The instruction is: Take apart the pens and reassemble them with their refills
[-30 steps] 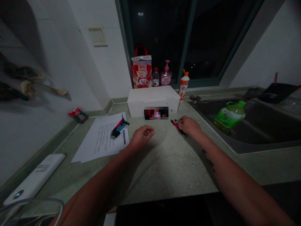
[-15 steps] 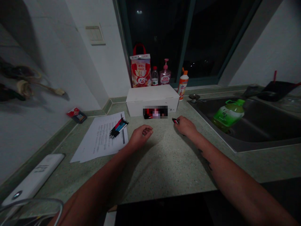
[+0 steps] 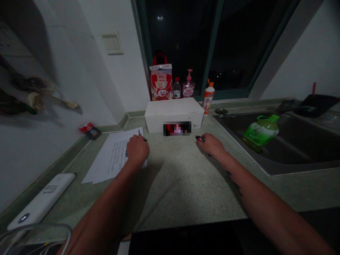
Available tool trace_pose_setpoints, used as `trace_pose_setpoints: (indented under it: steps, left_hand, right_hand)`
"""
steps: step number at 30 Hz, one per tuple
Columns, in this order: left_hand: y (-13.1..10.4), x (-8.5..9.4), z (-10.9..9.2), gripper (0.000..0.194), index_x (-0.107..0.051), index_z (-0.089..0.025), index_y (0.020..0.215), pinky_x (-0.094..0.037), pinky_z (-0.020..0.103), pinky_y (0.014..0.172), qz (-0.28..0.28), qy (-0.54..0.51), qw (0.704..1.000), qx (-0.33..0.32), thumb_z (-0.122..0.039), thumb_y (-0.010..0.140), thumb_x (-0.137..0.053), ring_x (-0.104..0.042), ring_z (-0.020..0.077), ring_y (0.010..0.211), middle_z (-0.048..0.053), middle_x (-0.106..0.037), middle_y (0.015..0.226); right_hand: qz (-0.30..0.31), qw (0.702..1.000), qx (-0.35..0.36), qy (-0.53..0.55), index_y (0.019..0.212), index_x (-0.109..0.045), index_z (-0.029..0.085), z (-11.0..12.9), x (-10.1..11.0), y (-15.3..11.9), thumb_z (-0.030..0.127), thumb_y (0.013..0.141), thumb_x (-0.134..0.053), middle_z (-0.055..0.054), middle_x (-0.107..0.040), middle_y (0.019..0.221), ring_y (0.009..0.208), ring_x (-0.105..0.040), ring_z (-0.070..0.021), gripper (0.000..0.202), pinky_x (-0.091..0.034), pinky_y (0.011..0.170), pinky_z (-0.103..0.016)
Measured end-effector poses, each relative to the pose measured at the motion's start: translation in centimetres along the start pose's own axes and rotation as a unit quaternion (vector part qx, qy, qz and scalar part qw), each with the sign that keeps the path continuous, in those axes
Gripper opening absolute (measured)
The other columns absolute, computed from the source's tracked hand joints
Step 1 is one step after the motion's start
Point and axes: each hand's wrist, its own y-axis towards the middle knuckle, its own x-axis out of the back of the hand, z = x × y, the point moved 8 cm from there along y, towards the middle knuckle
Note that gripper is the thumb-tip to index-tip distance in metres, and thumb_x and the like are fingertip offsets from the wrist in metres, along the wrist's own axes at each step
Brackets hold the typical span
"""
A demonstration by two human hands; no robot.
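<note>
Foreground: speckled desk (image 3: 172,191), with white elongated casing (image 3: 42,202) at near left. Mid-field, right: right hand (image 3: 211,144), closed around red-and-black pens (image 3: 200,139), ends protruding past the fingers; contact with the desk unclear. Mid-field, left: left hand (image 3: 138,148), palm down, fingers curled over printed sheets (image 3: 113,154), dark pen ends (image 3: 145,140) showing beside it; fingertips hidden, hence impossible to tell whether gripping. Probable handling: light, stiff barrels, smooth enough to roll or fan apart if held at one end; best taken around the middle as a bundle, with gentle, even pressure. Sheets thin and limp, prone to drag or crease. Beyond: white box (image 3: 172,108); at right, sink (image 3: 292,147) with green jug (image 3: 261,131); farthest, orange-and-white bottle (image 3: 208,99), pink pump bottle (image 3: 188,89), red bag (image 3: 161,83).
</note>
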Motion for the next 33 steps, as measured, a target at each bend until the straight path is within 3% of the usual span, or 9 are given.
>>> trace_pose_setpoints:
  steps: [3,6,12,17,20,25,33]
  left_hand:
    - [0.3,-1.2,1.1,0.034,-0.064,-0.007,0.111,-0.050,0.042,0.083,0.061,0.046,0.997,0.027,-0.026,0.089,-0.045,-0.062,0.0335,0.103,0.021,-0.065,0.108]
    - [0.3,-2.0,0.9,0.034,-0.065,-0.007,0.111,-0.050,0.041,0.082,0.100,0.048,0.994,0.026,-0.024,0.089,-0.045,-0.063,0.0329,0.102,0.021,-0.066,0.108]
    - [0.3,-1.4,0.9,0.037,-0.062,-0.006,0.115,-0.051,0.041,0.084,0.076,0.041,0.996,0.029,-0.027,0.088,-0.050,-0.063,0.0332,0.105,0.021,-0.066,0.111]
    - [0.5,-2.4,1.4,0.036,-0.064,-0.007,0.113,-0.052,0.041,0.082,0.124,0.040,0.991,0.031,-0.029,0.089,-0.049,-0.065,0.0338,0.102,0.023,-0.068,0.110]
    - [0.4,-2.7,0.6,0.032,-0.067,-0.009,0.108,-0.052,0.040,0.081,0.144,0.033,0.989,0.000,-0.027,0.088,-0.050,-0.066,0.0334,0.101,0.022,-0.069,0.108]
    - [-0.1,-2.0,-1.1,0.033,-0.069,-0.007,0.104,-0.051,0.041,0.084,0.123,0.068,0.988,-0.068,-0.015,0.090,-0.040,-0.066,0.0335,0.102,0.023,-0.069,0.104]
    - [-0.2,-1.3,-0.9,0.041,-0.067,-0.006,0.108,-0.049,0.042,0.082,0.089,0.088,0.990,-0.058,-0.009,0.092,-0.030,-0.064,0.0328,0.102,0.023,-0.066,0.111]
  right_hand:
    - [-0.012,1.000,-0.001,0.003,0.117,-0.063,0.013,0.1,0.6,-0.3,0.047,0.091,-0.055,-0.018,-0.066,0.120,0.106,-0.065,-0.0316,0.044,-0.047,0.079,-0.036]
    - [-0.033,0.999,0.008,0.000,0.117,-0.063,0.012,0.4,1.2,-0.6,0.046,0.092,-0.054,-0.019,-0.064,0.121,0.105,-0.065,-0.0322,0.043,-0.048,0.079,-0.037]
    - [-0.049,0.998,0.024,-0.007,0.118,-0.063,0.012,1.5,2.0,-1.3,0.043,0.094,-0.053,-0.018,-0.065,0.119,0.102,-0.066,-0.0316,0.040,-0.048,0.076,-0.036]
    - [-0.055,0.997,0.050,0.003,0.114,-0.065,0.014,2.3,2.1,-1.6,0.040,0.094,-0.053,-0.016,-0.066,0.115,0.098,-0.066,-0.0295,0.035,-0.047,0.076,-0.035]
    - [-0.063,0.995,0.079,0.017,0.111,-0.066,0.016,3.1,2.2,-1.9,0.038,0.094,-0.052,-0.014,-0.068,0.111,0.096,-0.066,-0.0277,0.031,-0.047,0.076,-0.035]
    - [-0.076,0.987,0.135,0.048,0.107,-0.067,0.016,5.1,2.1,-3.0,0.033,0.094,-0.053,-0.012,-0.069,0.107,0.092,-0.065,-0.0249,0.026,-0.046,0.075,-0.033]
    - [-0.077,0.980,0.174,0.058,0.105,-0.068,0.016,6.5,1.8,-4.1,0.028,0.092,-0.054,-0.012,-0.069,0.104,0.090,-0.064,-0.0249,0.023,-0.044,0.073,-0.034]
